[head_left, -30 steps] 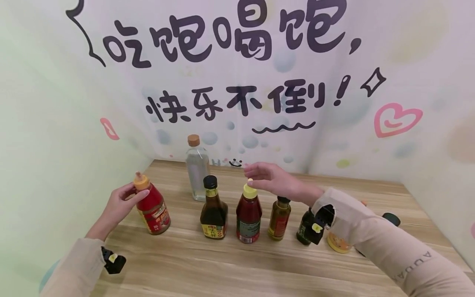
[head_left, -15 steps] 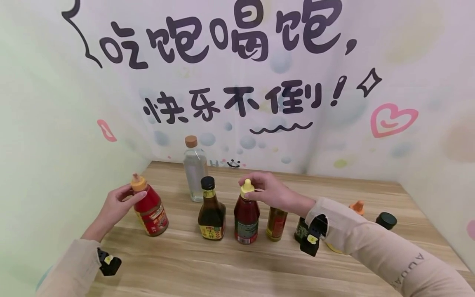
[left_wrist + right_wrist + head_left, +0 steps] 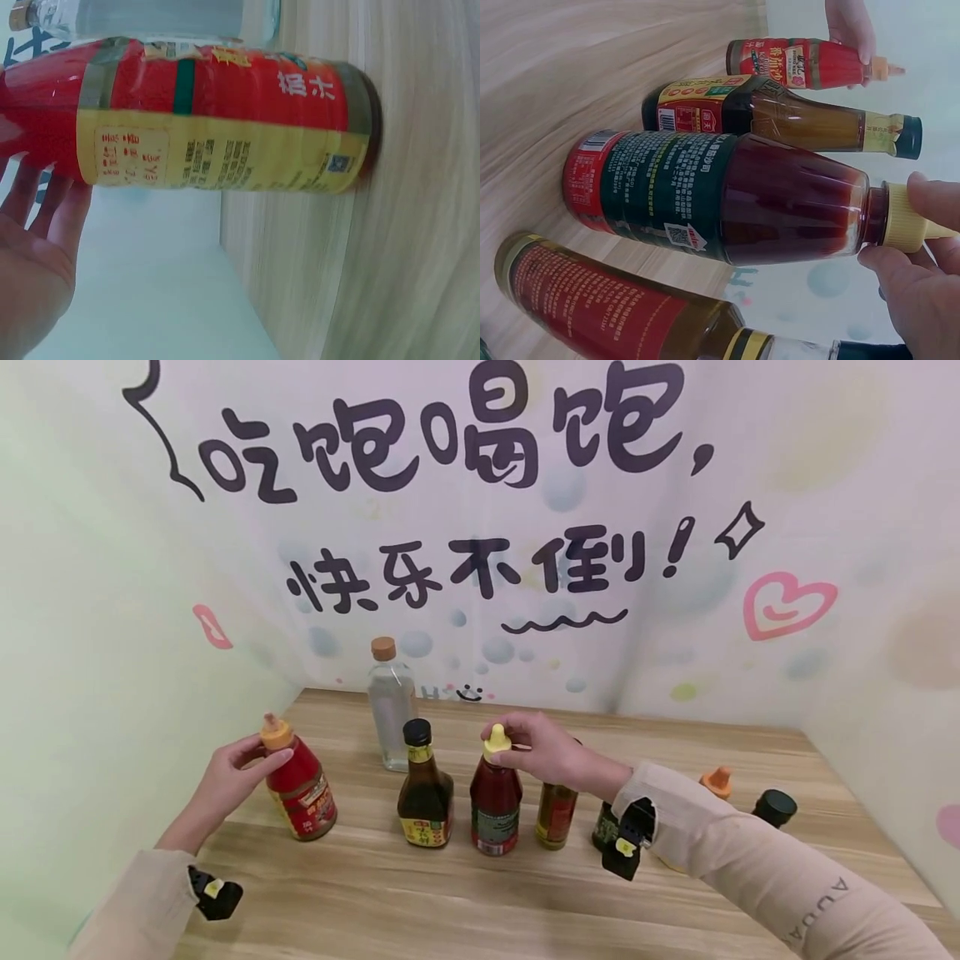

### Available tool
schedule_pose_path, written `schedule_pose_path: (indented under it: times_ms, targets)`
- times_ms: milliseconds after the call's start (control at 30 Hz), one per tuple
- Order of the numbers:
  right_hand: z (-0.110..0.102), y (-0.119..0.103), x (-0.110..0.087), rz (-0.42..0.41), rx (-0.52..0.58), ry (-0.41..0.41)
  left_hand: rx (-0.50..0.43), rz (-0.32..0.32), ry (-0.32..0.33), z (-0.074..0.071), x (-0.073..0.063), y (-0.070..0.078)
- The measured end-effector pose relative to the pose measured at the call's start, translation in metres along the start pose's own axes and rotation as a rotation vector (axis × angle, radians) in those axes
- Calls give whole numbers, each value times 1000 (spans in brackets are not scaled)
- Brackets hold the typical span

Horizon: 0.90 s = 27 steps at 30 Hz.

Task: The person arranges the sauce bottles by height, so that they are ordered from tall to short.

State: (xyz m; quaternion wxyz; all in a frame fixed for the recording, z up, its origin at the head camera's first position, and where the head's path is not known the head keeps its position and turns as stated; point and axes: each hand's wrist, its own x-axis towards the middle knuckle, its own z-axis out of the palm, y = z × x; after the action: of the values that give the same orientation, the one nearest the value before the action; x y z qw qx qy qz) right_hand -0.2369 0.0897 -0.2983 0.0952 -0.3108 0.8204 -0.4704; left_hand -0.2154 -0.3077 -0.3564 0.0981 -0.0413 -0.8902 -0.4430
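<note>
At the left in the head view, my left hand (image 3: 228,781) holds a ketchup bottle (image 3: 303,793) just under its orange cap. The bottle leans slightly and its base meets the table; the left wrist view shows fingers behind its red shoulder (image 3: 37,112). My right hand (image 3: 547,750) pinches the yellow cap (image 3: 904,217) of a dark red sauce bottle (image 3: 495,810) between thumb and fingers. That bottle stands upright on the table. Between the two held bottles is a soy sauce bottle (image 3: 425,797) with a black cap, touched by neither hand.
A clear bottle (image 3: 392,714) with a brown cap stands behind the soy sauce. Right of the sauce bottle are a small oil bottle (image 3: 557,814), a dark green jar (image 3: 606,827), an orange nozzle cap (image 3: 717,781) and a dark-capped container (image 3: 775,807), partly behind my right arm.
My right hand has come down from above the sauce bottle and taken hold of its yellow cap. My left hand keeps its grip on the ketchup bottle. The head view has shifted slightly.
</note>
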Motion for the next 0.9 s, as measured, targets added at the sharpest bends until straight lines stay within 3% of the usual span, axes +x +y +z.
schedule_pose_path:
  times_ms: [267,400,667,900]
  targets:
    - [1,0,1,-23,-19,3,-31,21,36,2,0,0]
    - [1,0,1,-21,-22,9,-93,72,60,-1,5,-1]
    - [1,2,0,-6,-25,20,-27,99,52,-3,12,40]
    - [1,1,0,-8,-20,11,-31,119,4,6,28,60]
